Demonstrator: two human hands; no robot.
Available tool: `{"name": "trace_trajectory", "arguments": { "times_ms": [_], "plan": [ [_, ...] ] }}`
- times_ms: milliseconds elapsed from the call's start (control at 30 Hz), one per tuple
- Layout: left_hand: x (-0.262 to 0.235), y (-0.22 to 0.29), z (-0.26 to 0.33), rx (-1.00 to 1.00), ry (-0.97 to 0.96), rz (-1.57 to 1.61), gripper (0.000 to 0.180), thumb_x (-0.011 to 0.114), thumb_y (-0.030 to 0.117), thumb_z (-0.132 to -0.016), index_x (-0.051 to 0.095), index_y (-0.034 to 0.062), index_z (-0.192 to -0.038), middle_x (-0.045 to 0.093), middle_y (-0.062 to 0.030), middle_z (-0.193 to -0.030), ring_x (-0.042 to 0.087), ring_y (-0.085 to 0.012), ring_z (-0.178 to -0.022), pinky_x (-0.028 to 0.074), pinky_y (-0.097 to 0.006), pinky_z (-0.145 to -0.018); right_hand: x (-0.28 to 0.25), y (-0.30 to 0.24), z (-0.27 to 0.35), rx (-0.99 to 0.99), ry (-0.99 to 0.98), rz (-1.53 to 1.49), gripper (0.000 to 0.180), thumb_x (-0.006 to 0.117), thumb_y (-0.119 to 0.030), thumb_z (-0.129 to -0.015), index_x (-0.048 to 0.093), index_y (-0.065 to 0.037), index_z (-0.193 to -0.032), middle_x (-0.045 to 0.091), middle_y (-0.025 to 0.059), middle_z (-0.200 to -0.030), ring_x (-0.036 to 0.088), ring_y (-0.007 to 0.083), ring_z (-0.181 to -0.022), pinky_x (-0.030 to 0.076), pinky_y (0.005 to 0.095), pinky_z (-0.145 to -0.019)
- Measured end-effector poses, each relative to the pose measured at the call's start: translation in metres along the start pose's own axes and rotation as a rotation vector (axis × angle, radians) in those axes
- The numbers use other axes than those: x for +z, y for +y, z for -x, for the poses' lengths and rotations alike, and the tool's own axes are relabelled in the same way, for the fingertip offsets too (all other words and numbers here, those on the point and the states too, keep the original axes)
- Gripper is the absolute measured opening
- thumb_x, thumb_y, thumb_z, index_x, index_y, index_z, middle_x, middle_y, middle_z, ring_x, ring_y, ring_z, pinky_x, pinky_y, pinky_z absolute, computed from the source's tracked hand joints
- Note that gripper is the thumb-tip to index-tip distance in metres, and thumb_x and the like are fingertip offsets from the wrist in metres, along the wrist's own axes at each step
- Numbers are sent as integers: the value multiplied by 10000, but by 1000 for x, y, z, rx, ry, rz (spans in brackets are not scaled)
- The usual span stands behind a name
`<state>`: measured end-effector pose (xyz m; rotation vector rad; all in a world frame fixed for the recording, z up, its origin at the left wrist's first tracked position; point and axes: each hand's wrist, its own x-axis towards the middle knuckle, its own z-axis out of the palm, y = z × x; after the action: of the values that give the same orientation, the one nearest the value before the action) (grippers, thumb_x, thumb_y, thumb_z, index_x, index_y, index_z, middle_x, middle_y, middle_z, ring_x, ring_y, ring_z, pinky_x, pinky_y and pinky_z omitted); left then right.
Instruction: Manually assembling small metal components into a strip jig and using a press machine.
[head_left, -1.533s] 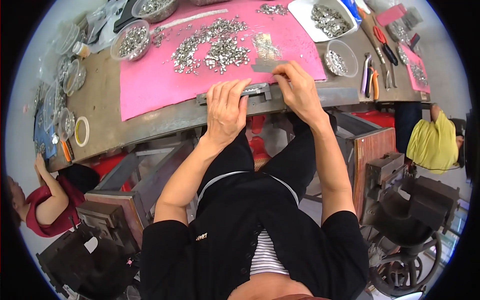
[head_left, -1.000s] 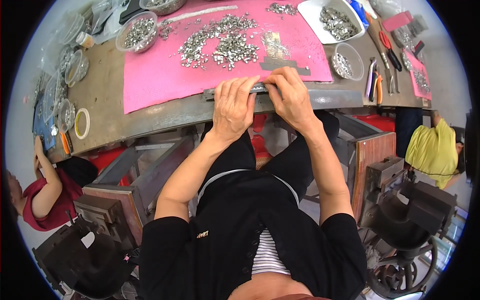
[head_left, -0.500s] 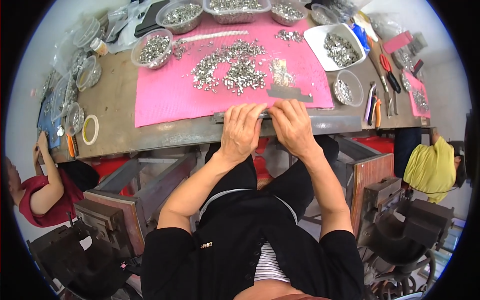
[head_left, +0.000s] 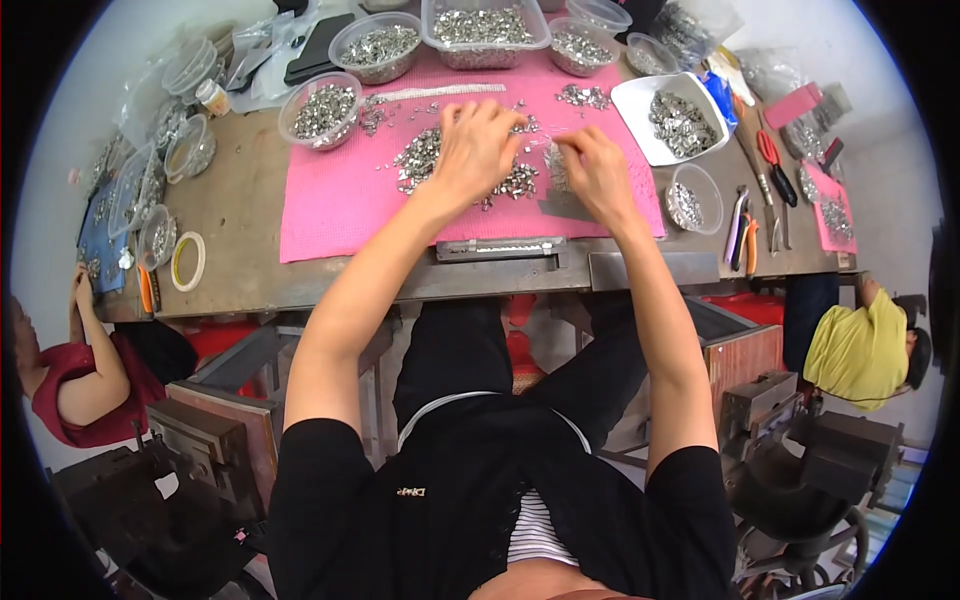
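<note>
My left hand (head_left: pixel 472 152) is over the heap of small shiny metal pieces (head_left: pixel 417 160) on a pink mat (head_left: pixel 335 210). Its fingers are bent and somewhat apart, and I make out nothing in them. My right hand (head_left: pixel 598 172) is at the bundle of thin metal strips or pins (head_left: pixel 556 168), fingers curled together; whatever they pinch is too small to make out. A narrow metal bar-shaped holder (head_left: pixel 502 249) lies along the front edge of the bench, with a row of small bright pieces in its slot. Beside my right wrist is a flat grey metal plate (head_left: pixel 567 206), partly covered.
Clear tubs of metal pieces (head_left: pixel 486 52) line the back. A white tray (head_left: pixel 640 130) and a small tub (head_left: pixel 694 200) stand right, near pliers (head_left: pixel 737 228) and red-handled scissors (head_left: pixel 768 148). A tape roll (head_left: pixel 188 262) lies left. Other people (head_left: pixel 858 345) sit at both sides.
Both hands have left the metal holder at the bench edge and moved forward over the mat, the left to the heap, the right to the thin strips. The holder now lies uncovered.
</note>
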<state>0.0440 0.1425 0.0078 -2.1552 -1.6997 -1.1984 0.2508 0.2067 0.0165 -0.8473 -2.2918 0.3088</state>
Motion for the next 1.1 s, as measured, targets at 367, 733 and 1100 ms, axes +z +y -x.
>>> {"name": "trace_trajectory", "arguments": {
  "times_ms": [367, 733, 1100],
  "plan": [
    [35, -40, -18, -102, -80, 60, 118, 725, 165, -873, 717, 76, -950, 664, -111, -886, 650, -303, -894, 430, -460, -868, 50, 17, -41, 216, -95, 162, 149, 733, -189, -858, 720, -57, -927, 699, 146, -970, 669, 343, -966, 456, 487, -862],
    [-10, -8, -20, -287, -123, 359, 152, 704, 130, -914, 729, 1, -990, 755, -139, -863, 707, -203, -744, 547, -350, -698, 44, 23, -34, 124, -68, 239, 160, 680, -207, -907, 701, -51, -939, 688, 146, -970, 664, 322, -961, 424, 475, -879],
    [-22, 41, 53, -25, -275, 262, 143, 714, 108, -877, 751, 27, -988, 653, -133, -849, 647, -334, -832, 513, -445, -774, 51, 32, -38, 29, -49, 267, 176, 692, -246, -903, 741, -80, -939, 712, 121, -970, 681, 313, -961, 446, 486, -864]
  ]
}}
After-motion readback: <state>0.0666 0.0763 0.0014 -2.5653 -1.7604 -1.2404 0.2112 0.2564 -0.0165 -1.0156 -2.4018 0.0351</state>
